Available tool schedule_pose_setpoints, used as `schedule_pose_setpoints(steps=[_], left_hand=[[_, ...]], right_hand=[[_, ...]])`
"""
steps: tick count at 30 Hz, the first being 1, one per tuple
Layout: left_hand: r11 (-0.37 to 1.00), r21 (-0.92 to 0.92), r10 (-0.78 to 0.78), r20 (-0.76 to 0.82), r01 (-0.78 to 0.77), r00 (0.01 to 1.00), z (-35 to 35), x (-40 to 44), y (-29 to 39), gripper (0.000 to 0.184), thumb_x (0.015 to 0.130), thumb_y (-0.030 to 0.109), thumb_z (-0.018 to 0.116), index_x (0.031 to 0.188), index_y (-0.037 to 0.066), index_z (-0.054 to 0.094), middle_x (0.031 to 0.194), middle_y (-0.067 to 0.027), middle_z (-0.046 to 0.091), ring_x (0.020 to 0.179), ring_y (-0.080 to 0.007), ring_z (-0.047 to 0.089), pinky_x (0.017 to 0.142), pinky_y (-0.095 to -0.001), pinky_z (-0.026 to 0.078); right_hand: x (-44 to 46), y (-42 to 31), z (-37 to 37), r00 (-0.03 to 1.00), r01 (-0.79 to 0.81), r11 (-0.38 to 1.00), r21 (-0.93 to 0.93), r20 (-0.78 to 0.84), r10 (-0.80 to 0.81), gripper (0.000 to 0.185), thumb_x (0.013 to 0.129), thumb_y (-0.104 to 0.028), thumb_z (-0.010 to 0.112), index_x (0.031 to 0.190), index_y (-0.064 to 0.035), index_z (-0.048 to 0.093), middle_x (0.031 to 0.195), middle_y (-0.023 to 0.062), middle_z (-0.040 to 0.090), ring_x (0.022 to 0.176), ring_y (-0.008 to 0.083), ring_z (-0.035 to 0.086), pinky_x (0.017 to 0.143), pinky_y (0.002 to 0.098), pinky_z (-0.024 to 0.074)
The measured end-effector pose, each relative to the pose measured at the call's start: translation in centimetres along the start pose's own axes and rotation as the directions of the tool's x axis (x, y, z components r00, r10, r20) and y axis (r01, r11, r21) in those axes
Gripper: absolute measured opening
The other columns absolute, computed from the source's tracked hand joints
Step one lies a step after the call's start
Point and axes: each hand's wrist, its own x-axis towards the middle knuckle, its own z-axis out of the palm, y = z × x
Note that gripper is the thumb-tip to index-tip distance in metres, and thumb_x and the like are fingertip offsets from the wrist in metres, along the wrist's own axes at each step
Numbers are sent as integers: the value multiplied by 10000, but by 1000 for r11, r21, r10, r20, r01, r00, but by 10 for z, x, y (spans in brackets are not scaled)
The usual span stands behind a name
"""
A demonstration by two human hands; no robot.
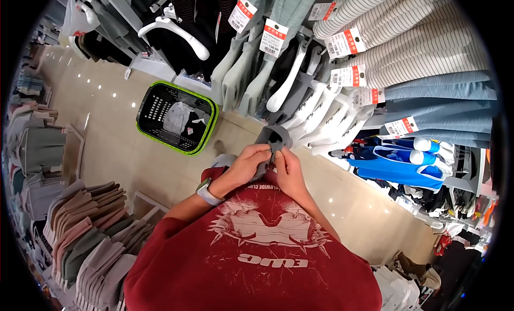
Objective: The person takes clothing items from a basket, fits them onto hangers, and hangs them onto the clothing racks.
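Note:
A small grey piece of cloth (pixel 276 135) with dark patches is bunched up in front of my chest. My left hand (pixel 252 162), with a watch (pixel 204 191) on its wrist, pinches the cloth's near left side. Close beside it, my right hand (pixel 288 172) has thumb and fingers closed on the right edge of the same cloth. Its exact kind cannot be told, since it is folded and partly covered by my fingers. Just beyond the hands hang white printed garments (pixel 321 115) on a rack.
On the floor to the left stands a black shopping basket with a green rim (pixel 205 138), holding light-coloured items. Tagged striped shirts (pixel 407 59) and a white hanger (pixel 284 86) are on the rack ahead. More racked clothes (pixel 88 225) line the lower left. Blue garments (pixel 396 169) hang at right.

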Motion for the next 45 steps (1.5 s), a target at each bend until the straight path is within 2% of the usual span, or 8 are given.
schedule_pose_setpoints(steps=[9, 12, 14, 18, 20, 26, 32, 45], left_hand=[[997, 50, -61, -101, 66, 993, 14, 9, -8, 194, 927, 132, 467, 930, -23, 584, 821, -17, 584, 753, -82, 515, 684, -229, 425], [901, 420, 142, -58, -105, 988, 25, 10, 8, 192, 932, 134, 461, 910, -31, 558, 748, -58, 575, 686, -106, 494, 625, -257, 418], [794, 578, 242, -14, -189, 970, 23, 13, 14, 215, 927, 133, 449, 812, -38, 511, 660, -160, 541, 575, -254, 515, 546, -355, 395], [806, 561, 217, 18, -189, 976, 21, 9, 19, 169, 926, 119, 452, 873, -26, 519, 637, -125, 487, 584, -153, 434, 538, -318, 372], [775, 614, 204, -19, -149, 979, 14, 11, 11, 170, 924, 129, 462, 882, -26, 519, 644, -113, 489, 597, -141, 434, 550, -304, 374], [992, 111, -58, 10, 57, 998, -2, 17, -3, 164, 902, 135, 524, 884, -17, 581, 745, 1, 580, 683, -83, 485, 618, -256, 403], [968, -218, -130, -13, 124, 991, -1, 18, -8, 227, 901, 131, 540, 1040, -28, 623, 918, -13, 616, 837, -64, 552, 751, -205, 435], [998, 58, 11, 40, -14, 999, 10, 13, 13, 195, 943, 145, 455, 821, 22, 544, 719, 45, 491, 667, -34, 421, 597, -201, 348]], right_hand=[[-4, 20, -11, 997, -15, 992, -122, -83, 5, 153, 953, -83, 458, 841, 16, 490, 643, 41, 489, 605, 83, 426, 547, 248, 377], [-2, 25, -12, 985, 3, 998, 59, -172, 8, 186, 954, -98, 470, 805, 14, 466, 618, 48, 461, 608, 71, 409, 534, 249, 368], [0, 16, -11, 990, -12, 1000, 2, -141, 12, 208, 954, -106, 476, 786, 13, 445, 618, 63, 459, 589, 84, 408, 516, 266, 367], [3, 22, -12, 992, -3, 1000, 9, -130, 4, 215, 952, -108, 480, 779, 11, 436, 605, 99, 447, 551, 122, 417, 498, 301, 368], [4, 15, -11, 982, 99, 955, -281, -125, -139, 215, 949, -108, 477, 778, 10, 420, 600, 134, 419, 534, 155, 394, 492, 321, 355], [2, 20, -12, 985, 103, 971, -216, -116, -131, 225, 949, -111, 460, 766, 1, 396, 596, 113, 386, 552, 134, 337, 487, 304, 321], [1, 26, -6, 981, 57, 998, 19, -189, -53, 246, 971, -120, 416, 752, -21, 365, 616, 2, 322, 612, 62, 297, 510, 245, 285], [2, 24, -9, 991, -44, 985, 167, -121, 65, 191, 977, -120, 414, 814, -20, 428, 671, -21, 360, 676, 50, 344, 590, 219, 330]])
